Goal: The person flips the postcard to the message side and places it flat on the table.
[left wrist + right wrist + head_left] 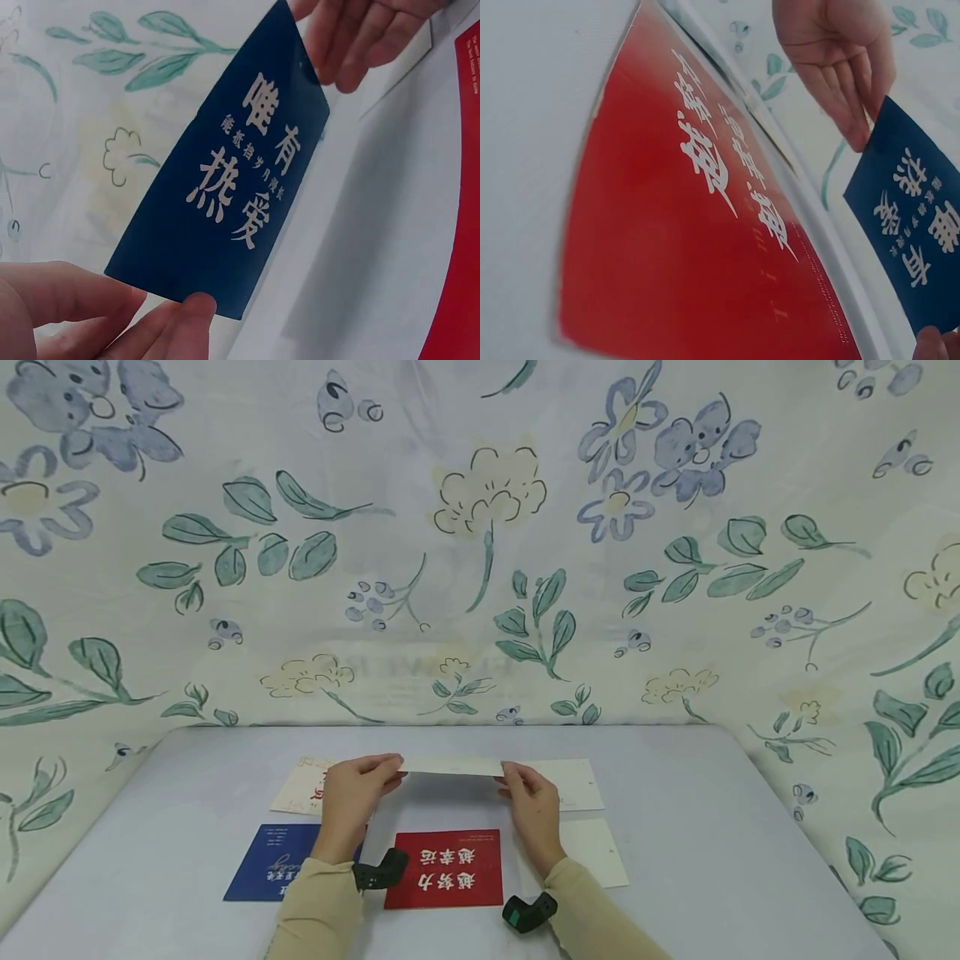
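A postcard (450, 766) is stretched between both hands above the table, its pale side facing up in the head view. Its other side, seen in the left wrist view, is a dark blue face (172, 247) with white Chinese characters. My left hand (352, 797) pinches one short end between thumb and fingers. The opposite end is pinched by my right hand (534, 806). Below the hands, a red card (442, 868) with white characters lies on the table.
On the grey-white table (675, 827), a cream card with red writing (295, 787) and a blue card (251, 864) lie at left. Two pale cards lie at right, a far one (577, 783) and a nearer one (600, 853). A floral cloth (405, 685) hangs behind.
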Demonstrator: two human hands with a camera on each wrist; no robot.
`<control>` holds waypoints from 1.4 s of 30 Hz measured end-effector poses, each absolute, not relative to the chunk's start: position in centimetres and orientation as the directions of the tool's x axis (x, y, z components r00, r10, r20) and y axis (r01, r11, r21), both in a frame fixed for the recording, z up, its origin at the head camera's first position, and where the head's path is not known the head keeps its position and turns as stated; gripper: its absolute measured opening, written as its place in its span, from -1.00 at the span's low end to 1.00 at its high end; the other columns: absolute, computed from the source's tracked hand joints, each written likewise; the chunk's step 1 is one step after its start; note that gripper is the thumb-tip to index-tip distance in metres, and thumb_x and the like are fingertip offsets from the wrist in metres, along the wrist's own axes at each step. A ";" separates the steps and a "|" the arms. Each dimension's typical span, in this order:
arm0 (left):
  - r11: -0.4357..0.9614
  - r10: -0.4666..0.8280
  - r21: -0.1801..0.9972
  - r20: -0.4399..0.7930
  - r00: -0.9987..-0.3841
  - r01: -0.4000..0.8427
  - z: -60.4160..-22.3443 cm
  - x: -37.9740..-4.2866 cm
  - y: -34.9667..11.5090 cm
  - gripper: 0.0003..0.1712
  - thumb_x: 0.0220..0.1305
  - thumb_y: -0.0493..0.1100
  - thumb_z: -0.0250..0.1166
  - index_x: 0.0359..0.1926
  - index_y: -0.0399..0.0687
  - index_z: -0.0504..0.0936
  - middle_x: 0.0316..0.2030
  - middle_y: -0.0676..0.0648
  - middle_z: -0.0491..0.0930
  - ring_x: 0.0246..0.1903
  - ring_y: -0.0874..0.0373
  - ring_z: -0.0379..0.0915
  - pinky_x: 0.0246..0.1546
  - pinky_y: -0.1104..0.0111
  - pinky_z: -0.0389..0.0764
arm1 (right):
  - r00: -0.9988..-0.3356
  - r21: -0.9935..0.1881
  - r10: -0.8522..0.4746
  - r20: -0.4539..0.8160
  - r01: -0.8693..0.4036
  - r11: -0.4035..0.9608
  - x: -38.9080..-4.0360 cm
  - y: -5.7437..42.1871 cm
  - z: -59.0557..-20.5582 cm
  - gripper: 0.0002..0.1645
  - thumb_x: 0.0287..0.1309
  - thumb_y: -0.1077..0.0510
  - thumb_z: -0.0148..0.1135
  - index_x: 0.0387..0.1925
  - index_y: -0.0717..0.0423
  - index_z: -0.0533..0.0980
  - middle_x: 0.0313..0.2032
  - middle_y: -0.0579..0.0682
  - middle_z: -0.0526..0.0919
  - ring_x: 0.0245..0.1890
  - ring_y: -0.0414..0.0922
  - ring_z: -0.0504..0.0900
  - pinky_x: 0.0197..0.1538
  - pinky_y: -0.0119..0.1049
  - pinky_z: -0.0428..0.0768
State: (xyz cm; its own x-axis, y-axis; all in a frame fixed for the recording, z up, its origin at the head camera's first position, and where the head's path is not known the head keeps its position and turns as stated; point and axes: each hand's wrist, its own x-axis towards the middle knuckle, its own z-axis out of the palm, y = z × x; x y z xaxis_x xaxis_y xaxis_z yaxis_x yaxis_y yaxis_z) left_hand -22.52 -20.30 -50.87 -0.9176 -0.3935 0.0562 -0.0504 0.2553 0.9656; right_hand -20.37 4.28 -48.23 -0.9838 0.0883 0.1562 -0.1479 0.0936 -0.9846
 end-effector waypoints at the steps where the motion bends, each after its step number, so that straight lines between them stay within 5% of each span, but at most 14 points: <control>1: 0.264 -0.396 0.963 0.052 -0.917 -0.059 -51.0 -22.5 -20.3 -0.43 0.02 0.29 0.27 -0.12 -0.02 0.67 -0.19 -0.03 0.63 -0.29 0.18 0.63 -0.36 0.51 0.60 | -0.984 -0.985 0.088 0.154 -0.146 0.095 -20.3 4.3 -48.2 -0.55 0.23 -0.10 0.10 -0.05 0.13 0.57 -0.12 0.08 0.64 -0.18 -0.13 0.65 -0.13 -0.37 0.60; 16: 0.357 -0.412 0.927 0.048 -0.910 -0.113 -51.2 -22.5 -20.8 -0.72 0.18 0.07 0.26 -0.15 0.10 0.67 -0.22 0.08 0.63 -0.32 0.27 0.61 -0.32 0.49 0.60 | -0.993 -0.991 0.023 0.120 -0.119 0.058 -20.3 4.4 -48.3 -0.67 0.20 0.08 0.17 -0.05 0.14 0.58 -0.07 0.00 0.62 -0.18 -0.14 0.64 -0.10 -0.39 0.59; 29: 0.494 -0.414 0.865 0.142 -0.899 -0.090 -51.0 -22.3 -20.3 -0.85 0.12 -0.10 0.31 -0.25 0.09 0.70 -0.32 0.07 0.65 -0.39 0.28 0.60 -0.42 0.45 0.62 | -0.991 -0.989 0.040 0.128 -0.125 0.075 -20.2 4.4 -48.3 -0.71 0.11 0.15 0.26 -0.11 0.15 0.61 -0.16 0.06 0.65 -0.26 -0.08 0.65 -0.20 -0.38 0.61; 38: 0.591 -0.378 0.803 0.193 -0.905 -0.076 -50.9 -22.0 -20.3 -0.82 0.11 -0.14 0.33 -0.22 0.08 0.70 -0.33 0.03 0.67 -0.39 0.21 0.59 -0.49 0.38 0.59 | -0.984 -0.964 0.065 0.163 -0.145 0.221 -20.2 4.2 -48.4 -0.76 0.08 0.16 0.28 -0.16 0.05 0.63 -0.27 -0.04 0.67 -0.35 -0.20 0.63 -0.29 -0.46 0.58; 42: 0.578 -0.378 0.811 0.161 -0.912 -0.096 -46.9 -19.7 -18.8 -0.78 0.10 -0.24 0.30 -0.18 -0.10 0.70 -0.28 -0.13 0.68 -0.27 0.01 0.60 -0.47 0.27 0.60 | -0.974 -0.932 0.077 0.211 -0.177 0.317 -20.0 3.9 -48.2 -0.77 0.07 0.17 0.28 -0.18 0.05 0.64 -0.29 -0.05 0.68 -0.36 -0.22 0.61 -0.31 -0.45 0.58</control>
